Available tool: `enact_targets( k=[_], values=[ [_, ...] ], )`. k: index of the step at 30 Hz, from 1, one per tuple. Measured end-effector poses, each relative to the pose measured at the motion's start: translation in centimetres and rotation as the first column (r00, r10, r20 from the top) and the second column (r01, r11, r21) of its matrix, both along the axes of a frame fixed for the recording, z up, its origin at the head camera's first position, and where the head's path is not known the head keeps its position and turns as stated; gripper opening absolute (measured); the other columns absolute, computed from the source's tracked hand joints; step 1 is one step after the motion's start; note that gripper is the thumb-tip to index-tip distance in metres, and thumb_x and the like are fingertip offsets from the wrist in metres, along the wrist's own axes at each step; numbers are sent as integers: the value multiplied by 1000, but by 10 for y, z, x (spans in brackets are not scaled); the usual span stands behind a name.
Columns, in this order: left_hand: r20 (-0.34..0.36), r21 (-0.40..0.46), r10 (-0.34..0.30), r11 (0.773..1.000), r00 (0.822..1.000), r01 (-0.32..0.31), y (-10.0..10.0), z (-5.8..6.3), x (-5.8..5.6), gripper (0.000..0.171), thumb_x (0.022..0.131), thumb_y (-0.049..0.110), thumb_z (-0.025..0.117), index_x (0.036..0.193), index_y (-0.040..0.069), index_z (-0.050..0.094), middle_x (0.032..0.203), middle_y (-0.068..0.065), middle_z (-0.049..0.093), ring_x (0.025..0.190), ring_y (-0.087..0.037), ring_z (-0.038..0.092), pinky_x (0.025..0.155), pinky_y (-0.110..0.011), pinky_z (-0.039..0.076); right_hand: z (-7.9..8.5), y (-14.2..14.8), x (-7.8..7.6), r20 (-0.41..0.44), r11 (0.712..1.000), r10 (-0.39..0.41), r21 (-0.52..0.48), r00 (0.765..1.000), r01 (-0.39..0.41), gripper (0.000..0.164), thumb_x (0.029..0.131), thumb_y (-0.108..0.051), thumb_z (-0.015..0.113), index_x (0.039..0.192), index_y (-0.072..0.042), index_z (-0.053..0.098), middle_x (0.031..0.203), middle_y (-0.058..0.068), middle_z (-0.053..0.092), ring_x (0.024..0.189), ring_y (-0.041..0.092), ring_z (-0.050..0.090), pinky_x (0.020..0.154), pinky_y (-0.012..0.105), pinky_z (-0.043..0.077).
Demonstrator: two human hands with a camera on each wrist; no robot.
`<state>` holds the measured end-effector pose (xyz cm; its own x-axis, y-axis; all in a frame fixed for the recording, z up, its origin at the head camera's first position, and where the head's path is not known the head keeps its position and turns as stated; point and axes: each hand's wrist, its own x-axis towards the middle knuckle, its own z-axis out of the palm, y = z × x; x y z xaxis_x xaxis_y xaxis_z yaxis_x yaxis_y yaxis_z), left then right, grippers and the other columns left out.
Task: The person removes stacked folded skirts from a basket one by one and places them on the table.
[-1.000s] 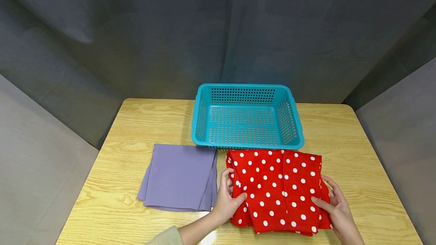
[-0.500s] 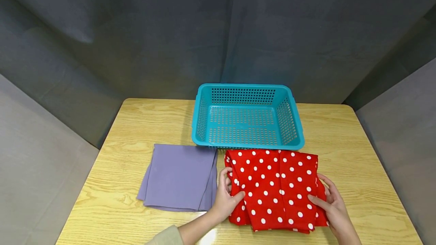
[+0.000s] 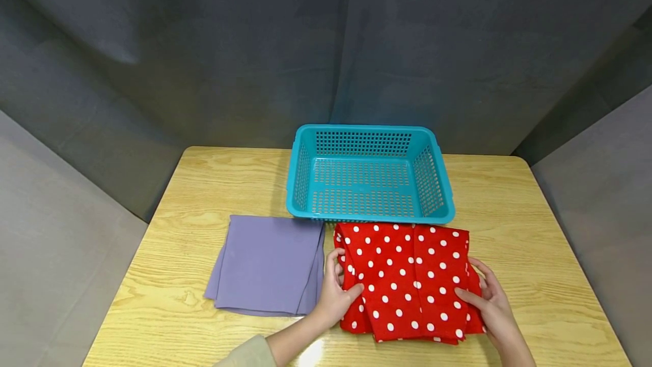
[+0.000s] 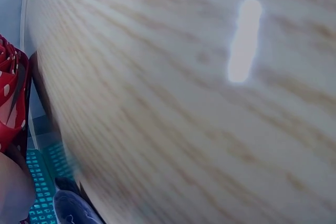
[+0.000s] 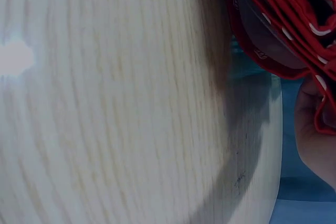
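Note:
A red cloth with white polka dots (image 3: pixel 402 282), folded in layers, is held flat at the front right of the table, just in front of the basket. My left hand (image 3: pixel 336 297) grips its left side, thumb on top and fingers around the edge. On the opposite side my right hand (image 3: pixel 493 310) pinches the cloth the same way. The right wrist view shows the stacked layers of the red cloth (image 5: pixel 294 30) with a shadow on the table beside them. Left of my left hand lies a folded purple cloth (image 3: pixel 267 265).
A turquoise plastic basket (image 3: pixel 446 186) with mesh walls stands behind the red cloth, with nothing inside it. The wooden table (image 3: pixel 168 276) has dark grey curtains (image 3: pixel 244 61) behind it and light grey panels at both sides.
The red cloth has shifted a little to the left and slightly toward the basket. Both hands move with it, the right hand more. The purple cloth and the basket stay put.

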<state>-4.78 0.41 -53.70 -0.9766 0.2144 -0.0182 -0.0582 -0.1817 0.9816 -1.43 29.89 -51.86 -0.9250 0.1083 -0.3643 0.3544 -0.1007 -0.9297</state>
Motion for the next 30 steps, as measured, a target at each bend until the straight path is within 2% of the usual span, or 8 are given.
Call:
enact_targets(
  k=[3,7,10,17,30],
  values=[
    [1,2,3,1000,1000,-3,1,-13,-2,70,74,-16,57,130,7,23,113,-21,51,91,-33,60,72,-31,54,-2,0,-1,-6,1000,4,-8,1000,-4,62,88,-5,57,136,-31,27,107,-20,51,87,2,60,67,33,55],
    [9,-3,6,1000,1000,-6,1,-17,-4,71,74,-15,58,131,8,23,112,-21,51,91,-32,61,72,-32,54,-3,0,-3,0,1000,8,2,1000,-8,63,88,-6,58,136,-29,26,106,-20,52,87,2,60,67,34,55],
    [36,-10,7,1000,999,-7,0,-12,-4,70,74,-16,57,131,7,23,112,-22,51,92,-35,60,72,-31,54,-4,-1,-4,5,1000,8,8,1000,-8,63,87,-6,58,137,-28,26,106,-19,52,86,2,61,67,34,55],
    [66,-27,5,1000,998,-3,-4,10,-2,67,73,-16,55,129,3,24,111,-22,51,92,-37,59,72,-28,54,-6,-2,-6,12,1000,8,13,1000,-8,62,87,-7,59,136,-27,26,105,-18,52,86,3,61,67,35,55],
    [87,-28,8,1000,996,-5,-3,5,-5,68,72,-17,55,130,4,24,113,-21,51,94,-35,59,73,-30,54,-9,-1,-11,42,999,28,26,999,-29,64,87,-9,59,138,-26,23,105,-20,52,87,1,60,70,34,55]
  ],
)
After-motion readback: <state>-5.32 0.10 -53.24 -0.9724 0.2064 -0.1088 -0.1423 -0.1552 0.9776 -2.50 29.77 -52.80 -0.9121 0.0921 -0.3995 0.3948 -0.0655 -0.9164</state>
